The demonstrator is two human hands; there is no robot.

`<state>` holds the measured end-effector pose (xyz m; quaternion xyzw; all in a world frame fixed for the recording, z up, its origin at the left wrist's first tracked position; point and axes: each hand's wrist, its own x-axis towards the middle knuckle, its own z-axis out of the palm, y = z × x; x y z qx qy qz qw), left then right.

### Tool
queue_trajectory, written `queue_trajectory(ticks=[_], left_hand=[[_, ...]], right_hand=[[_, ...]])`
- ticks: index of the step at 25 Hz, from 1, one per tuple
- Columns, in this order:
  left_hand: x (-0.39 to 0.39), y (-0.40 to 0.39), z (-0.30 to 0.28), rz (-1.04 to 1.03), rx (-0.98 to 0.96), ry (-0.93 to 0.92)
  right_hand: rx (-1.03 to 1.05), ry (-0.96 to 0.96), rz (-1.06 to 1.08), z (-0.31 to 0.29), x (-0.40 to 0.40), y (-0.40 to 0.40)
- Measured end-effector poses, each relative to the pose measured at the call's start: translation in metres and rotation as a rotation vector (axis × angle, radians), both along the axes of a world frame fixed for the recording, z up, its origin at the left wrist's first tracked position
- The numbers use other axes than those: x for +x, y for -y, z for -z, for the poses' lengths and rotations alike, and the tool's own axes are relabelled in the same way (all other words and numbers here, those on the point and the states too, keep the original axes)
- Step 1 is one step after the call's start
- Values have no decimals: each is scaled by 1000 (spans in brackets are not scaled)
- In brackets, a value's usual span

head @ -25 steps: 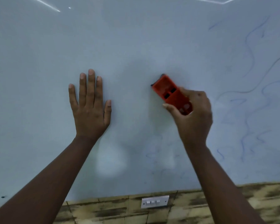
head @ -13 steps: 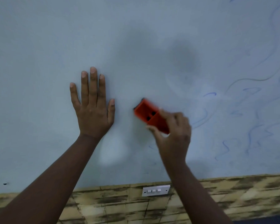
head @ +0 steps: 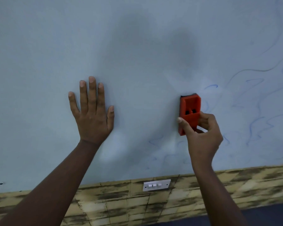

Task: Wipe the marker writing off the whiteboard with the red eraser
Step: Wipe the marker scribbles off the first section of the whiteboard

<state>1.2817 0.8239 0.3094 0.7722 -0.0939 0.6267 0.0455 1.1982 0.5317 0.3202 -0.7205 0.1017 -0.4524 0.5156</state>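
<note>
The whiteboard (head: 137, 46) fills most of the view. My right hand (head: 201, 134) grips the lower half of the red eraser (head: 190, 108), which stands upright and flat against the board right of centre. Faint blue marker lines (head: 255, 124) wind over the board to the right of the eraser, and fainter ones (head: 155, 141) lie below it. My left hand (head: 92, 111) rests flat on the board with straight fingers pointing up, well left of the eraser.
Below the board's lower edge runs a yellowish brick-pattern wall (head: 203, 190) with a white switch plate (head: 156, 185) on it. A small dark screw (head: 1, 183) marks the board's lower left.
The eraser swept down-left and then back to the right, turning from tilted to upright. My left hand has stayed flat on the board. The view has shifted a little.
</note>
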Motion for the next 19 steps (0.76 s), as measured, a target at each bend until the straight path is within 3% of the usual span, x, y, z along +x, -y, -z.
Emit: queue_trajectory(ticks=[5,10,13,16,19], left_hand=[[-1,2,10,-2,-30,-25],[-1,4,20,7,-38,-28],[-2,2,29,24,-3,-45],[-2,0,38,37,6,-58],[-3,-1,46,45,8,-67]], right_hand=[[57,-65,43,20,1,-39],[-401,-129,-2,74,-5,-103],[-488,-180,-62,102,-8,-111],[-141,-159,-119,91,-4,-93],[139,-130,-16,85,-3,-56]])
